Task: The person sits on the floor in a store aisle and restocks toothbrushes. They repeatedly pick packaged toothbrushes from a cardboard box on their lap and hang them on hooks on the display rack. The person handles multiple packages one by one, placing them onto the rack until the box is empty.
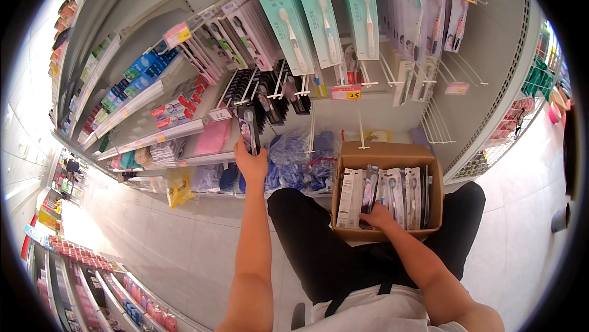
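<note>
My left hand (252,161) grips a dark toothbrush blister pack (248,126) by its lower end. That pack stands upright at the front of a row of black toothbrush packs (244,84) hanging on wire hooks; whether it hangs on a hook I cannot tell. On the right, my right hand (381,217) reaches into an open cardboard box (384,150) between my knees. Its fingers hold the lower part of another dark toothbrush pack (369,187). White toothbrush packs (393,191) stand upright around it in the box.
Mint-green toothbrush packs (322,23) and lilac packs (414,23) hang above the box. Bare wire hooks (361,125) jut toward me. Plastic-wrapped blue goods (294,161) lie on the bottom shelf. Toothpaste boxes (172,111) sit on the left shelves. A mesh rack (511,122) borders the right.
</note>
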Demonstrator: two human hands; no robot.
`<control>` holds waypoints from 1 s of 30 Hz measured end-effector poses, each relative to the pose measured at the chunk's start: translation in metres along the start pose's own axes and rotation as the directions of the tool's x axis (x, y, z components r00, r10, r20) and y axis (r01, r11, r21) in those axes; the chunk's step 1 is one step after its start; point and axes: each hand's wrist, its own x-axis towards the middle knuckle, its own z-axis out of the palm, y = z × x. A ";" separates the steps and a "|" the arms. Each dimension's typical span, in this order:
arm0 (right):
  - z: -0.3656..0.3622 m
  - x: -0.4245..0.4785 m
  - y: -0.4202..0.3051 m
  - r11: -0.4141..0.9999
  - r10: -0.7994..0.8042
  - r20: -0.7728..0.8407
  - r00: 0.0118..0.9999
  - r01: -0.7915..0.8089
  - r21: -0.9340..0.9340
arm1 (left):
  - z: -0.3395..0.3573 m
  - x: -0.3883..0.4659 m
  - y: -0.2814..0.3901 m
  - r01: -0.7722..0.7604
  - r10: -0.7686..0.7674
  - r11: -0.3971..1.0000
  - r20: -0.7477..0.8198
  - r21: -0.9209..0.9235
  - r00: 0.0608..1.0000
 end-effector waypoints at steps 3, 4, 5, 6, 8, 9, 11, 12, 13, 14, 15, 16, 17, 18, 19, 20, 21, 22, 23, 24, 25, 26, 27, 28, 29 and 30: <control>-0.004 -0.004 -0.005 0.999 0.001 0.019 1.000 -0.002 0.035 | 0.001 0.001 -0.005 -0.004 0.004 1.000 0.002 -0.004 1.000; -0.006 -0.007 -0.008 0.998 -0.004 0.033 0.999 0.002 0.062 | 0.000 0.001 -0.007 -0.003 0.003 1.000 0.001 -0.003 1.000; -0.010 -0.009 -0.008 0.996 -0.005 0.041 0.999 0.001 0.089 | 0.001 0.002 -0.006 -0.007 0.007 1.000 0.001 0.004 1.000; -0.009 -0.007 -0.006 0.998 0.000 0.034 0.999 -0.002 0.070 | 0.001 0.002 -0.005 -0.010 0.010 1.000 0.000 0.012 1.000; -0.005 -0.003 -0.002 0.999 0.008 0.021 1.000 -0.009 0.032 | 0.001 0.003 -0.002 -0.019 0.019 1.000 0.005 0.012 1.000; -0.004 -0.001 -0.001 0.999 0.015 0.020 1.000 -0.015 0.028 | 0.000 0.003 0.001 -0.025 0.025 1.000 0.011 0.003 1.000; -0.003 -0.001 -0.003 1.000 0.023 0.023 0.999 -0.024 0.020 | 0.000 0.004 0.001 -0.030 0.030 1.000 0.014 0.000 0.999; -0.005 -0.003 -0.005 0.999 0.021 0.035 0.999 -0.022 0.032 | 0.000 0.004 -0.001 -0.028 0.028 1.000 0.011 0.007 1.000; -0.006 -0.005 -0.008 0.999 0.019 0.046 0.999 -0.021 0.044 | -0.001 0.004 -0.003 -0.027 0.027 1.000 0.009 0.014 1.000; -0.010 -0.008 -0.010 0.998 0.021 0.053 0.998 -0.024 0.056 | -0.001 0.003 -0.003 -0.029 0.029 0.999 0.006 0.014 1.000; -0.008 -0.007 -0.008 0.999 0.020 0.046 0.999 -0.022 0.044 | -0.001 0.003 -0.002 -0.030 0.030 0.999 0.003 0.015 1.000; -0.005 -0.005 -0.007 0.999 0.019 0.038 0.999 -0.020 0.033 | -0.001 0.002 -0.002 -0.032 0.032 0.999 0.000 0.016 0.999; -0.004 -0.005 -0.007 1.000 0.017 0.031 0.999 -0.018 0.022 | -0.001 0.002 -0.004 -0.023 0.022 1.000 0.022 0.011 1.000; -0.003 -0.005 -0.006 0.999 0.010 0.035 0.999 -0.012 0.031 | -0.002 0.003 -0.006 -0.014 0.013 1.000 0.044 0.007 0.999; -0.003 -0.004 -0.007 0.999 0.004 0.039 0.999 -0.006 0.041 | -0.002 0.004 -0.008 -0.006 0.005 1.000 0.065 0.002 0.998; -0.004 -0.005 -0.001 0.999 0.014 0.037 0.999 -0.016 0.052 | 0.002 0.001 0.001 0.004 -0.006 0.998 0.035 0.064 0.999; -0.004 -0.003 0.002 0.999 0.015 0.019 1.000 -0.015 0.033 | 0.004 -0.002 0.009 0.013 -0.014 0.992 0.004 0.124 1.000; -0.002 0.001 0.003 1.000 0.017 -0.001 1.000 -0.017 0.014 | 0.007 -0.004 0.018 0.021 -0.017 0.983 -0.025 0.183 1.000; 0.001 0.002 0.005 1.000 0.022 -0.013 1.000 -0.022 0.000 | 0.009 -0.009 0.022 0.009 -0.004 0.987 -0.032 0.162 0.999; 0.000 -0.004 -0.002 1.000 0.008 -0.027 1.000 -0.008 -0.007 | 0.010 -0.017 0.021 0.000 0.005 0.990 -0.031 0.140 0.999; -0.007 -0.007 -0.007 0.999 0.026 0.045 0.999 -0.027 0.028 | 0.015 -0.026 0.020 -0.009 0.013 0.993 -0.029 0.118 0.999; -0.005 -0.002 0.000 1.000 0.012 0.108 0.994 -0.015 0.027 | 0.024 -0.039 0.023 -0.051 0.052 0.996 -0.015 0.074 0.999; -0.007 -0.009 -0.005 0.993 -0.079 0.040 0.996 0.082 -0.079 | 0.034 -0.054 0.022 -0.073 0.071 0.997 0.075 0.019 0.995; -0.004 -0.014 -0.008 0.993 -0.062 -0.031 0.998 0.059 -0.099 | 0.043 -0.074 0.019 -0.089 0.094 0.995 0.163 -0.037 0.982; -0.005 -0.018 -0.010 0.992 -0.052 -0.106 0.993 0.040 -0.119 | 0.050 -0.092 0.019 -0.103 0.123 0.990 0.241 -0.093 0.963; -0.010 -0.024 -0.016 0.994 -0.060 -0.157 0.986 0.045 -0.096 | 0.055 -0.114 0.023 -0.093 0.128 0.988 0.307 -0.123 0.943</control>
